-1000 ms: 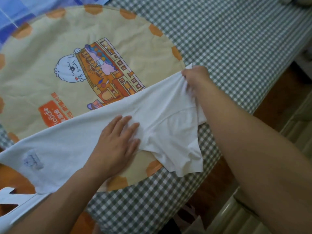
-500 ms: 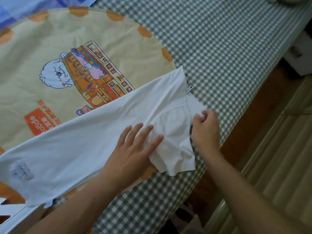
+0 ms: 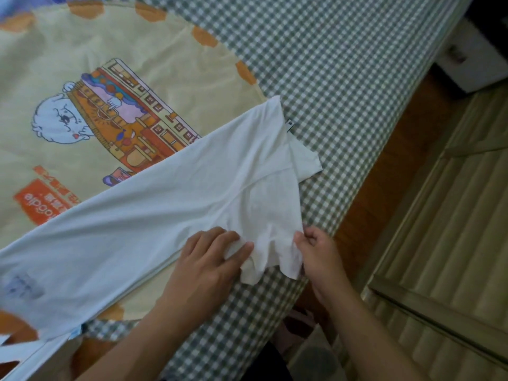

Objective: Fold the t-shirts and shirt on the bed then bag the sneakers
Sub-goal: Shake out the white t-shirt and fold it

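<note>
The white cotton t-shirt point(image 3: 170, 204) lies lengthwise-folded on the green checked bed point(image 3: 343, 78); left hand point(image 3: 209, 259) and right hand point(image 3: 319, 251) pinch its sleeve. Folding seems early; no sneakers visible.

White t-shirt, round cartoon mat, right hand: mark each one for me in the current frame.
white t-shirt point(image 3: 154, 215): head view, on the flat body panel.
round cartoon mat point(image 3: 178, 61): head view, on bare yellow cloth above the drawing.
right hand point(image 3: 319, 251): head view, on the back of the hand pinching the sleeve hem.
</note>
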The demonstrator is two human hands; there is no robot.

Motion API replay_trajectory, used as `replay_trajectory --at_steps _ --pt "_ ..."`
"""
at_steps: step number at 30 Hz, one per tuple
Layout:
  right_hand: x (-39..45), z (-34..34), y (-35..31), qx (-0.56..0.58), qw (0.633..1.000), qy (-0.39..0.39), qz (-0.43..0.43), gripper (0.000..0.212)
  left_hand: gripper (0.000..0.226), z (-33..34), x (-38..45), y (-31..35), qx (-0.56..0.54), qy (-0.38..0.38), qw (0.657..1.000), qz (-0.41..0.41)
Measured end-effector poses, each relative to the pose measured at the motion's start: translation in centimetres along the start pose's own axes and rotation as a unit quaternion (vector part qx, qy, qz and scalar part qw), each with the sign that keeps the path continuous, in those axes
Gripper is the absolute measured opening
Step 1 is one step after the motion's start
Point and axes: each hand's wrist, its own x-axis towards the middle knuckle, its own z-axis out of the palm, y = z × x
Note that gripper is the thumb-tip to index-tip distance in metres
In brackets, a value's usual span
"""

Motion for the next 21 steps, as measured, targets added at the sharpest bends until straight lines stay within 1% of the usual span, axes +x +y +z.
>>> replay_trajectory --at_steps 2,5,7,8,9,10,11,12,13,14,15,16,17,18,19,20,21 --pt "0.7 0.0 -0.2 -0.009 1.0 -0.004 0.022 0.015 0.041 0.5 -0.2 -0.2 -0.004 -0.023 1.0 0.003" --pt "1.0 -0.8 -1.5 -0.03 0.999 -0.02 0.029 0.012 0.039 0.5 -0.2 -0.5 -0.041 -0.012 0.999 0.004" --pt "0.5 -1.7 -3.3 0.04 0.998 -0.04 0.019 0.007 0.039 -0.6 0.2 -0.5 -0.106 0.025 0.994 -0.031" --pt "0.2 -2.1 -4.7 0.101 0.994 -0.051 0.013 0.01 0.037 -1.4 0.6 -0.4 -0.16 0.057 0.982 -0.08" --pt "0.0 -2.3 -6.4 0.171 0.983 -0.068 0.005 0.013 0.033 -2.4 1.2 -0.2 -0.225 0.091 0.957 -0.158" --pt "-0.1 -2.4 -8.3 0.235 0.967 -0.096 -0.009 0.016 0.029 -3.3 1.9 -0.1 -0.301 0.114 0.911 -0.26" --pt "0.3 -2.2 -10.1 0.273 0.954 -0.122 -0.027 0.017 0.026 -4.0 2.8 -0.3 -0.384 0.123 0.838 -0.367" --pt "0.8 -1.6 -11.9 0.287 0.946 -0.142 -0.049 0.02 0.027 -4.3 3.6 -0.9 -0.468 0.12 0.744 -0.462" --pt "1.8 -0.6 -13.1 0.258 0.953 -0.137 -0.076 0.023 0.029 -4.3 4.2 -1.7 -0.533 0.111 0.651 -0.53" --pt "2.8 0.7 -14.1 0.176 0.97 -0.116 -0.118 0.027 0.03 -4.3 4.8 -2.3 -0.576 0.105 0.573 -0.573" --pt "4.0 1.7 -14.6 0.045 0.98 -0.088 -0.172 0.033 0.027 -4.2 5.1 -2.9 -0.603 0.105 0.519 -0.597" --pt "5.1 2.5 -14.6 -0.09 0.969 -0.072 -0.216 0.038 0.024 -4.1 5.2 -3.3 -0.619 0.11 0.486 -0.608" --pt "6.2 3.0 -14.5 -0.176 0.952 -0.072 -0.238 0.043 0.024 -4.1 5.2 -3.4 -0.626 0.114 0.473 -0.609" --pt "6.9 3.2 -14.5 -0.22 0.941 -0.085 -0.241 0.045 0.026 -3.9 5.1 -3.4 -0.627 0.117 0.475 -0.606" --pt "7.5 3.2 -14.3 -0.235 0.939 -0.095 -0.232 0.044 0.027 -3.8 5.0 -3.3 -0.621 0.119 0.483 -0.607" --pt "8.0 3.0 -14.0 -0.245 0.939 -0.097 -0.223 0.039 0.026 -3.6 4.9 -3.2 -0.611 0.122 0.49 -0.609" --pt "8.4 2.7 -13.9 -0.261 0.936 -0.096 -0.217 0.03 0.023 -3.4 4.8 -3.2 -0.602 0.128 0.492 -0.615"
